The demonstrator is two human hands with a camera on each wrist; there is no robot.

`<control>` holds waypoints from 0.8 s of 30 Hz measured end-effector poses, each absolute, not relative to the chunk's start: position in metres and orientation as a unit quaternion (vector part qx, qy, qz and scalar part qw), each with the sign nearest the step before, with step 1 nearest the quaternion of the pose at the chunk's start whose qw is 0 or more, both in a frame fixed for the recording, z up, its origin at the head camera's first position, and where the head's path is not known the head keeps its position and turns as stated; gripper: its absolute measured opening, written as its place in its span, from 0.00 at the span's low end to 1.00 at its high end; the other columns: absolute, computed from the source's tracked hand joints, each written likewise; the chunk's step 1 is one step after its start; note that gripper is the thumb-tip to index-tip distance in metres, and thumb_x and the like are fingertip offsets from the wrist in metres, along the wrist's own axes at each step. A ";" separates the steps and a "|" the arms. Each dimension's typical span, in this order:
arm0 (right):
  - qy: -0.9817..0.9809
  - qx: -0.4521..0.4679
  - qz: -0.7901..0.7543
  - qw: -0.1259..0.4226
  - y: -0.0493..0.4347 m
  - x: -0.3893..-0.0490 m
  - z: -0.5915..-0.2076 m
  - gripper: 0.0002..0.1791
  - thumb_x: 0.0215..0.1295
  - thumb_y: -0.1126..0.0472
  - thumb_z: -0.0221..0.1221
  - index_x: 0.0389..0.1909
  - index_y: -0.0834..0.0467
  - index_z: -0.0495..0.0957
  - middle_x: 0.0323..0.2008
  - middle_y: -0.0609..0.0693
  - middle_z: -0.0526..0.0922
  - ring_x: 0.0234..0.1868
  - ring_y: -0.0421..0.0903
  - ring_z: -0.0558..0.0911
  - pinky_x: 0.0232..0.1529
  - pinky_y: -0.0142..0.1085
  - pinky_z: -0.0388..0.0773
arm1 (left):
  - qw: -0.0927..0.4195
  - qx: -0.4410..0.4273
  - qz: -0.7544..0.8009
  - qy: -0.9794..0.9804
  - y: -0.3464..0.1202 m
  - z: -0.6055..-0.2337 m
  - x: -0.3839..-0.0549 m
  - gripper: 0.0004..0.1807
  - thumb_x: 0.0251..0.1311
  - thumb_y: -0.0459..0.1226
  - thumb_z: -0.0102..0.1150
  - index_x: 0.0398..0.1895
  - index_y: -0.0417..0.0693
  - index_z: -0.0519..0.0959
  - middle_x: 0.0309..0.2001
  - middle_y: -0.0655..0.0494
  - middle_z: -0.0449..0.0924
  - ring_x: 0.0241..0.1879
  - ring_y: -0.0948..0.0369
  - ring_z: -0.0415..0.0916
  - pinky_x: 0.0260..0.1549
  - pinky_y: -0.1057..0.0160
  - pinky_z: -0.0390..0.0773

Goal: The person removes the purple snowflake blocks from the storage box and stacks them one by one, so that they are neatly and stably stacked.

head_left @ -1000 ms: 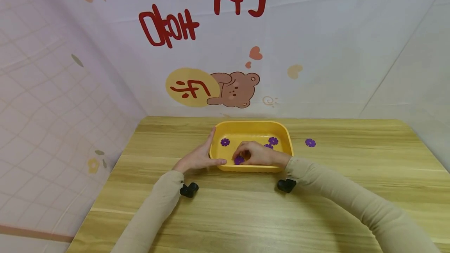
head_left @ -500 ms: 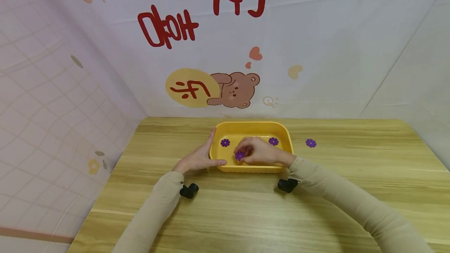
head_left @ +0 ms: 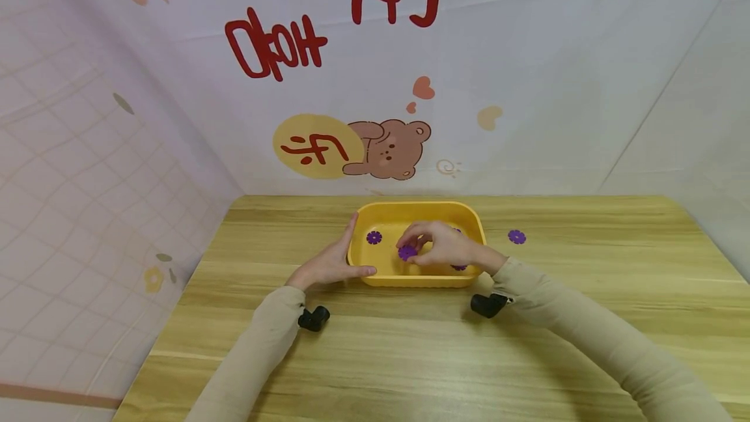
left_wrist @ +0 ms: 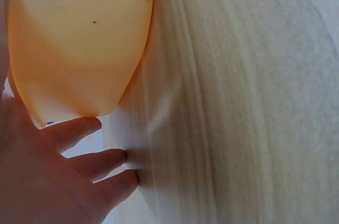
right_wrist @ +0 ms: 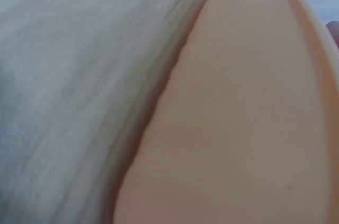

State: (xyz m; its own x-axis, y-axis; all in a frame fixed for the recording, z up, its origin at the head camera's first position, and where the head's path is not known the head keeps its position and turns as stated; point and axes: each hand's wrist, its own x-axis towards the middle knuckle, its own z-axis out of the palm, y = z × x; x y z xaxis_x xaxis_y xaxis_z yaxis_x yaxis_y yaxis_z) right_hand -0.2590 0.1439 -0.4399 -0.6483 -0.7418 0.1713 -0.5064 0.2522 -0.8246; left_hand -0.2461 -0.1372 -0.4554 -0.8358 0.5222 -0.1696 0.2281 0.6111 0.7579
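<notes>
A yellow plastic basin (head_left: 359, 275) stands on the wooden table. At its left end rests my left hand (head_left: 328, 266), the thumb along the front rim and the index finger against the left side. The left wrist view shows that hand's fingers (left_wrist: 98, 163) spread and fairly straight beside the basin wall. Over the basin my right hand (head_left: 442, 244) pinches a purple flower-shaped disc (head_left: 407, 253) between thumb and fingers. Another purple flower disc (head_left: 374, 237) lies in the basin's left part. More purple discs (head_left: 459, 267) are partly hidden by the right hand.
One loose purple disc (head_left: 517, 237) lies on the table (head_left: 398, 357) to the right of the basin. A white printed cloth (head_left: 527, 83) with a bear drawing rises behind the table's far edge. Black wrist devices (head_left: 313, 319) hang by both sleeves.
My right hand has lifted the pinched purple disc a little and shifted slightly right and away from me. My left hand stays at the basin's left end.
</notes>
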 end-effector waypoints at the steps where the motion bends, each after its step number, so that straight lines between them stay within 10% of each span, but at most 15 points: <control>1: 0.779 -0.402 -0.464 0.124 0.145 -0.259 -0.439 0.15 0.54 0.72 0.67 0.45 0.67 0.81 0.41 0.53 0.81 0.39 0.49 0.81 0.45 0.47 0.79 | 0.191 0.214 0.385 0.877 -0.137 -0.455 -0.246 0.68 0.51 0.58 0.68 0.75 0.62 0.21 0.76 0.42 0.38 0.70 0.46 0.51 0.67 0.50 0.52; 24: 0.798 -0.387 -0.455 0.079 0.188 -0.248 -0.425 0.16 0.56 0.73 0.65 0.47 0.64 0.81 0.45 0.51 0.80 0.44 0.50 0.77 0.46 0.48 0.77 | 0.196 0.218 0.391 0.873 -0.138 -0.451 -0.245 0.68 0.52 0.56 0.69 0.74 0.61 0.20 0.76 0.44 0.36 0.69 0.47 0.54 0.66 0.52 0.53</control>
State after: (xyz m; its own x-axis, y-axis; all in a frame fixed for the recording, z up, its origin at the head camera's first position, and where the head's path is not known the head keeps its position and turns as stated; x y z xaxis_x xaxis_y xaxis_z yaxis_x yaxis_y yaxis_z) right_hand -0.2479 0.1880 -0.4247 -0.6877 -0.6901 0.2252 -0.5456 0.2868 -0.7874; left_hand -0.2446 -0.1376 -0.4512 -0.8287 0.5329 -0.1712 0.2270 0.5995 0.7675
